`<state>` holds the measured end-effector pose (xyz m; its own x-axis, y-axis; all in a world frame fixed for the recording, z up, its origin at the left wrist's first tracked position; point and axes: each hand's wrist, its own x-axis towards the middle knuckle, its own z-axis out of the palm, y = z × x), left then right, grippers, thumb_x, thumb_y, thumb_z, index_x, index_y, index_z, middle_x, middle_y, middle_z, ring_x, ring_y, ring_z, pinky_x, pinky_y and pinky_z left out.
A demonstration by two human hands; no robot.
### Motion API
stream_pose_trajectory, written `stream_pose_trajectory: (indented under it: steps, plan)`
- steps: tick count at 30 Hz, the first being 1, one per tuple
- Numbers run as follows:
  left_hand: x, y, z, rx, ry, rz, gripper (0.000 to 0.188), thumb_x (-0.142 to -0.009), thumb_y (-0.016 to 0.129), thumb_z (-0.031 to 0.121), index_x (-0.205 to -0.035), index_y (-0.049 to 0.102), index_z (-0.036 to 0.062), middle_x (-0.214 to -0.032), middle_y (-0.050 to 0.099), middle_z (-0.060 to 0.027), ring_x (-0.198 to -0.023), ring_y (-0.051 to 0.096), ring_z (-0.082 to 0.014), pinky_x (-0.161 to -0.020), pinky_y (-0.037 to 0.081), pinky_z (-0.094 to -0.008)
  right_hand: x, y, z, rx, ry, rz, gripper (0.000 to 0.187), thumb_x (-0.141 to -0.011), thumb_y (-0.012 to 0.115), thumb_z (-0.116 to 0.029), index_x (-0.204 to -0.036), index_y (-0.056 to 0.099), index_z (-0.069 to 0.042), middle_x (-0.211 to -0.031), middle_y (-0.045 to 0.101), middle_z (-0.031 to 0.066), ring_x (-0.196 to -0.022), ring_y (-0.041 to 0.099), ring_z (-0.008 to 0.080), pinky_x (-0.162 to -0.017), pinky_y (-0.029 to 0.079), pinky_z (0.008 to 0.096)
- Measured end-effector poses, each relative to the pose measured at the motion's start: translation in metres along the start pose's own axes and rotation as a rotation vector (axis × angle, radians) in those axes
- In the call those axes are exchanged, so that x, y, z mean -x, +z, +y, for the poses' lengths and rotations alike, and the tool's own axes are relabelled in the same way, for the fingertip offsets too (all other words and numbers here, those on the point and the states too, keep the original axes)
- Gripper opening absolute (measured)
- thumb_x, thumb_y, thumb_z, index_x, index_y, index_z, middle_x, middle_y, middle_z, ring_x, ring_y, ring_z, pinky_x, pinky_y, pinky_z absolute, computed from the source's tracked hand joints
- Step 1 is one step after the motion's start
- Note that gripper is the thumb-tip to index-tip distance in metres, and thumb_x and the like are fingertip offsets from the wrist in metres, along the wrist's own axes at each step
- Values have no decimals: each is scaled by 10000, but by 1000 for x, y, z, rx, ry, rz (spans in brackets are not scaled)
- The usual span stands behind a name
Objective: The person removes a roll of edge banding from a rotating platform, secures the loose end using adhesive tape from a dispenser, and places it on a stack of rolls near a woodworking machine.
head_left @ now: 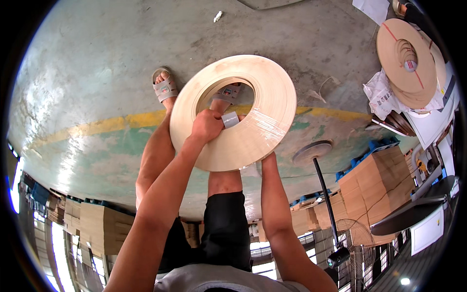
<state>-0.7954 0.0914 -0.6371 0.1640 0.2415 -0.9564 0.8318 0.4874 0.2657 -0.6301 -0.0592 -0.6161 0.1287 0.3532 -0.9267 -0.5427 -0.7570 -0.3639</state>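
Observation:
A large flat cream coil of banding strip point(192, 100) is held up in front of my legs. Shiny clear film point(265, 127) is wrapped across its right side. At the lower left edge of the coil's hole, my left hand point(206, 125) is closed round a small grey roll point(230, 119), which looks like a roll of wrapping film or tape. My right hand point(267, 156) holds the coil from beneath at its lower right rim. Most of that hand is hidden behind the coil. A bit of finger shows beside the grey roll, but I cannot tell whose hand it belongs to.
More brown coils point(406, 58) are stacked at the upper right, beside a crumpled white bag point(384, 95). A round-based stand point(312, 152), a fan point(352, 238) and stacked cartons point(377, 187) are to the right. Further cartons point(104, 226) stand at left. A yellow line point(97, 128) crosses the floor.

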Motion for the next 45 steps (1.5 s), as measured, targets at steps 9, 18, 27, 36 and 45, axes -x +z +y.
stream_pose_trajectory:
  steps: [9,18,27,36,45]
  plan:
    - [-1,-13,-11,219,108,-228,174,-799,621,86,-888,760,31,-835,727,-104,-748,671,-187,-748,532,-314,22,5,-6,344,-68,-11,635,-862,737,-192,-1407,449,-41,-1396,524,109,-1247,514,226,-1043,423,366]
    - [51,-5,4,592,164,66,192,-875,626,126,-1004,690,-2,-864,698,-76,-814,644,-128,-763,512,-277,39,46,-73,398,242,22,674,-821,782,-202,-1397,468,-47,-1382,537,109,-1243,515,215,-1052,409,356]
    - [66,-11,26,679,170,54,180,-855,628,78,-1017,661,6,-916,687,-99,-866,658,-175,-817,512,-294,66,54,-84,635,33,-80,604,-763,799,-119,-1303,548,-18,-1334,572,139,-1212,552,214,-1021,439,351]
    - [115,-19,24,480,457,109,293,-774,616,-38,-1063,644,4,-1149,630,-170,-1073,627,-333,-952,489,-363,126,62,-127,671,-111,-173,238,-811,702,-84,-1007,666,46,-1159,631,121,-959,632,196,-833,499,309]
    - [155,-46,48,118,741,-23,488,-693,708,22,-1173,632,67,-1295,542,-182,-1249,484,-414,-1019,447,-470,148,90,-153,419,119,-78,196,-904,658,-114,-976,643,67,-1093,610,114,-927,584,162,-780,486,283]
